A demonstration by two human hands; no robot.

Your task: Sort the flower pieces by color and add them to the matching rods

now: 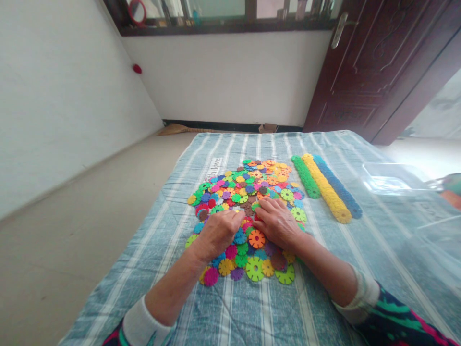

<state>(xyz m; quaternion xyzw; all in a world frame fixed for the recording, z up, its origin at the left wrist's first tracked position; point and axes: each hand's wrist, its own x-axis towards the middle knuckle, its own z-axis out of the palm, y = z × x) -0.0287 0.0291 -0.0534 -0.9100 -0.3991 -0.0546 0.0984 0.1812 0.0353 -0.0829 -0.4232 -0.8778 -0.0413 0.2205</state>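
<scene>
dark patterned sleeves point(399, 312), left hand point(221, 230) bunched, its grip impossible to tell, right hand point(277, 223) with fingers apart, thin notched plastic discs point(242, 248) beneath and between both, striped cloth point(151, 240)

From my remote seat I take this for a room in a home. I see a window point(223, 8) at twelve o'clock, a red-rimmed round mirror point(144, 13) at eleven, and a panelled domestic door point(378, 72) at two. What looks like a broom point(175, 129) lies at ten; a striped household cloth point(266, 312) spreads toward six.
</scene>
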